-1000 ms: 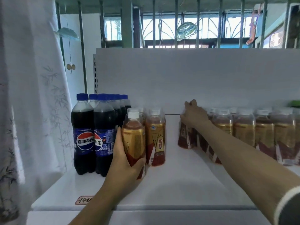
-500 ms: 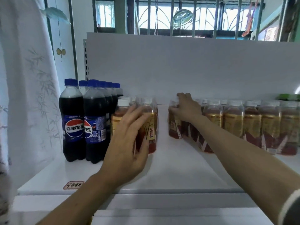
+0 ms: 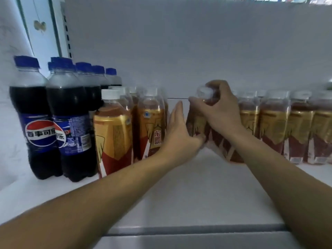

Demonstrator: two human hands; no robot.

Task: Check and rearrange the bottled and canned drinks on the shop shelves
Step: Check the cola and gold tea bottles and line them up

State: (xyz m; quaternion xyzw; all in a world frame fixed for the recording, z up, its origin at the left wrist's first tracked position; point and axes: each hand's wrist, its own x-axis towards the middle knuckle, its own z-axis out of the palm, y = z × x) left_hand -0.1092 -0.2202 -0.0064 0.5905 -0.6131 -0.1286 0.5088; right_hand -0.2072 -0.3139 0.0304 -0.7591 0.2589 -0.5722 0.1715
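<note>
On the white shelf (image 3: 197, 191), dark cola bottles (image 3: 71, 123) with blue caps stand at the left. Beside them is a group of gold-and-red drink bottles (image 3: 113, 133) with white caps. A second row of the same gold-and-red bottles (image 3: 274, 130) runs along the right. My right hand (image 3: 219, 112) grips the neck of the leftmost bottle (image 3: 195, 124) of that right row, which is tilted. My left hand (image 3: 177, 132) reaches into the gap between the two groups, fingers straight, its palm against the lower side of that same bottle.
A white back panel (image 3: 179, 42) closes the shelf behind the bottles. A pale curtain (image 3: 10, 51) hangs at the far left. The shelf's front edge (image 3: 197, 229) runs across the bottom.
My left hand has let go of the front left bottle and moved right into the gap. My right hand's bottle now tilts. The camera has moved closer to the shelf.
</note>
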